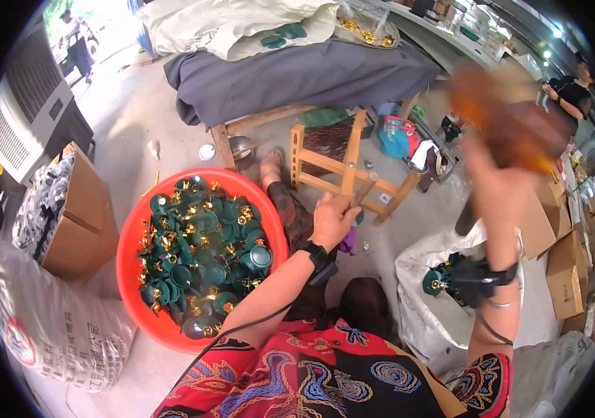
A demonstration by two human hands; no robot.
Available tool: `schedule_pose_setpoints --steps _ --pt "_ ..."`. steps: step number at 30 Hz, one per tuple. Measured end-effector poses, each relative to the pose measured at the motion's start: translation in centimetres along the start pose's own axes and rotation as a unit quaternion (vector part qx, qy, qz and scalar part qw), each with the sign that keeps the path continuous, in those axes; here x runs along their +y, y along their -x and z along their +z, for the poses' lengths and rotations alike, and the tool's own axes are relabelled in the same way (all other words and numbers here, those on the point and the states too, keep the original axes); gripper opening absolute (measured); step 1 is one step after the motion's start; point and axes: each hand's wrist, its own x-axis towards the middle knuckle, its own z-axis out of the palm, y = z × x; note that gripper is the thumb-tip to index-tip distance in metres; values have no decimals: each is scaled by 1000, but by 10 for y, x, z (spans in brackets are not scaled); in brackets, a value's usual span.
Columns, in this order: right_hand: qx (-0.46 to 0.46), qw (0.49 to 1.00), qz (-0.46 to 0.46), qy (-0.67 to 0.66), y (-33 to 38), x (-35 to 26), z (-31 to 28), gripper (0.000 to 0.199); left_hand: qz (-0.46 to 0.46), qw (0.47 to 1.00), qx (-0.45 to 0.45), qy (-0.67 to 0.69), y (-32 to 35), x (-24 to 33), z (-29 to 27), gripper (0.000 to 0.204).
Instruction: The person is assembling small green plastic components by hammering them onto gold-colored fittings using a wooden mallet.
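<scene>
Left hand (332,219) grasps a small part and stick at the stool (343,171); right hand (513,132) raised, blurred, grip unclear. Assembly step; striking needs aim.

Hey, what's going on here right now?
A person sits beside a red basin full of green parts with brass fittings. The left hand rests on the knee, gripping a small stick-like piece against a wooden stool. The right hand is raised high, with a blurred brown thing above it; what it is cannot be told. More green parts sit in a white sack at the right.
</scene>
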Motion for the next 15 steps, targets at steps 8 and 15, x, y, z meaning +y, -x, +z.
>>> schedule_pose_setpoints --steps 8,15 --pt "-192 977 -33 -84 24 60 24 27 -16 999 -32 -39 16 -1 7 17" --pt "-251 937 19 -241 64 80 89 27 -51 996 -69 -35 25 13 -22 19"
